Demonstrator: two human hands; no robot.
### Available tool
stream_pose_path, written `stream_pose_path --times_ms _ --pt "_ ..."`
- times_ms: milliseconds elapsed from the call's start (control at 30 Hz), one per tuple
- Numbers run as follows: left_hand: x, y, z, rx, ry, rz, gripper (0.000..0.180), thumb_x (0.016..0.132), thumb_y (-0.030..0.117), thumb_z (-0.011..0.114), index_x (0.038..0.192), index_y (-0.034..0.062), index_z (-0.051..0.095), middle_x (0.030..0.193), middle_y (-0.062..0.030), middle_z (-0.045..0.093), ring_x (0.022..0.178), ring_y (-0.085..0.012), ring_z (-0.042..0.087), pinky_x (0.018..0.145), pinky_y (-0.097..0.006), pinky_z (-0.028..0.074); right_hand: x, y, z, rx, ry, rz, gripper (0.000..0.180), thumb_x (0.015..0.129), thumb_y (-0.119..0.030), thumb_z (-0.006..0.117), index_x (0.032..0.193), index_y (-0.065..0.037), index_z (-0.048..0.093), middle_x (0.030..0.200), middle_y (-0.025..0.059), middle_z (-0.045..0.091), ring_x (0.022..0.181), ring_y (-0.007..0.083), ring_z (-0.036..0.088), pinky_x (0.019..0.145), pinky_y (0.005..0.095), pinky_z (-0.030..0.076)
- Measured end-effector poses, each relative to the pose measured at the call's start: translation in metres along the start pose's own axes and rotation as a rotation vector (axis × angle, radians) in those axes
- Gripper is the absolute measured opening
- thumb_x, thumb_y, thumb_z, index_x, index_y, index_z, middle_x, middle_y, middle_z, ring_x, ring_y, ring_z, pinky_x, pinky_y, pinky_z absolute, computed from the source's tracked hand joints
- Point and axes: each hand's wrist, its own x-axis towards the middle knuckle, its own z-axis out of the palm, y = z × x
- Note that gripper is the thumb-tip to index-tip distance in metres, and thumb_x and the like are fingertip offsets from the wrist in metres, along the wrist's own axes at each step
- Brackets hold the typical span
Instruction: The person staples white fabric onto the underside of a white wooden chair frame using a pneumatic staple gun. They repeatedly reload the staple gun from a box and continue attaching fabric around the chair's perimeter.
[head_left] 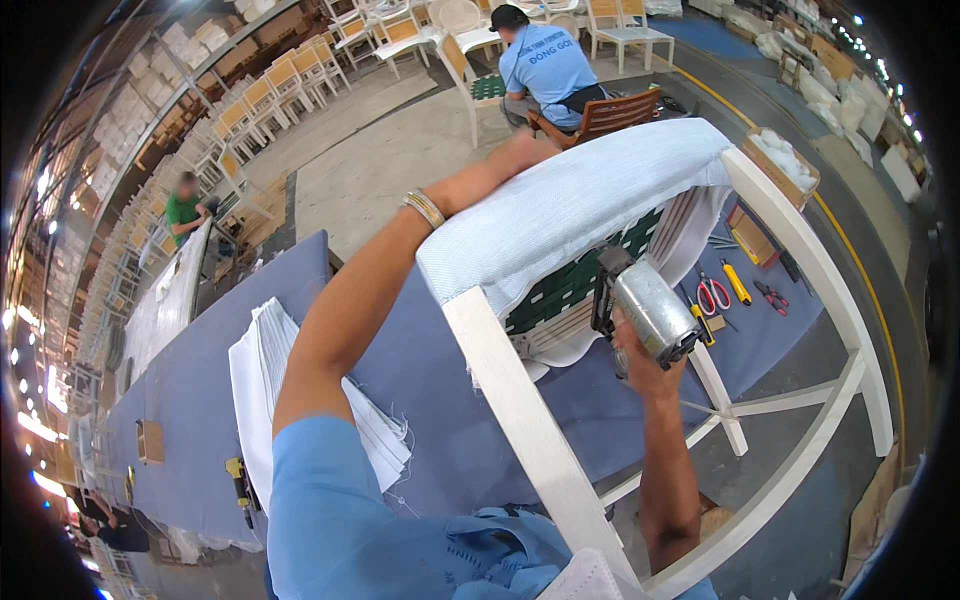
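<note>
A white-framed chair (530,420) lies tipped over on the table. Light blue fabric (590,200) covers its seat, and green webbing (575,295) shows on the underside. My right hand (640,365) is closed around a silver staple gun (652,305), its nose directed at the seat's underside close to the fabric edge. Over the far side of the padded seat reaches my left arm, with my left hand (520,155) against the fabric there. The fingers of that hand are blurred and partly hidden.
Red-handled scissors (713,295), a yellow cutter (736,283) and pliers (770,297) lie right of the chair on the blue-grey table (440,420). Folded white fabric (262,370) and a yellow-black tool (240,490) lie left. A person in blue (550,70) sits ahead; chairs (290,85) line the back.
</note>
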Motion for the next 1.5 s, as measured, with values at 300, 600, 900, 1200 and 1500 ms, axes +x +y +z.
stream_pose_path --times_ms 300,600,900,1200,1500 --pt "0.028 0.012 0.019 -0.131 -0.091 -0.130 0.092 0.098 0.069 0.045 0.161 0.0057 0.023 0.167 -0.0196 0.020 0.153 -0.0288 0.023 0.124 -0.038 0.020 -0.005 -0.013 0.012 0.047 -0.010 -0.108 0.035 0.080 -0.005 0.080 0.111 0.007 0.068 0.099 0.0155 0.074 0.088 0.0212 0.073 0.078 0.0316 0.056" --pt "-0.007 0.069 0.048 0.528 0.015 0.094 0.099 0.095 0.072 0.049 0.158 -0.0011 0.025 0.152 -0.0323 0.040 0.139 -0.0415 0.046 0.116 -0.043 0.038 0.004 -0.035 0.019 -0.097 -0.149 -0.258 0.038 0.080 -0.006 0.080 0.115 0.005 0.069 0.099 0.0166 0.076 0.090 0.0218 0.075 0.079 0.0321 0.057" --pt "-0.014 0.066 0.055 0.773 0.077 0.030 0.096 0.099 0.068 0.044 0.157 -0.0048 0.023 0.149 -0.0364 0.040 0.140 -0.0447 0.044 0.115 -0.044 0.037 -0.001 -0.035 0.029 0.030 -0.191 -0.234 0.035 0.080 -0.007 0.080 0.111 0.005 0.069 0.096 0.0159 0.075 0.087 0.0231 0.075 0.077 0.0315 0.057" --pt "-0.023 0.072 0.065 0.853 0.127 0.097 0.089 0.100 0.066 0.044 0.158 0.0000 0.027 0.154 -0.0342 0.036 0.142 -0.0421 0.042 0.116 -0.046 0.036 -0.005 -0.037 0.040 -0.081 -0.150 -0.270 0.037 0.079 -0.008 0.081 0.112 0.003 0.067 0.101 0.0140 0.074 0.089 0.0217 0.073 0.080 0.0307 0.056" --pt "-0.035 0.068 0.013 0.201 0.142 0.230 0.077 0.106 0.062 0.026 0.161 0.0079 0.026 0.167 -0.0157 0.024 0.155 -0.0288 0.019 0.126 -0.047 0.014 -0.034 -0.020 0.032 -0.004 -0.047 -0.070 0.038 0.075 -0.004 0.079 0.109 0.005 0.066 0.098 0.0153 0.070 0.086 0.0264 0.071 0.079 0.0329 0.054"
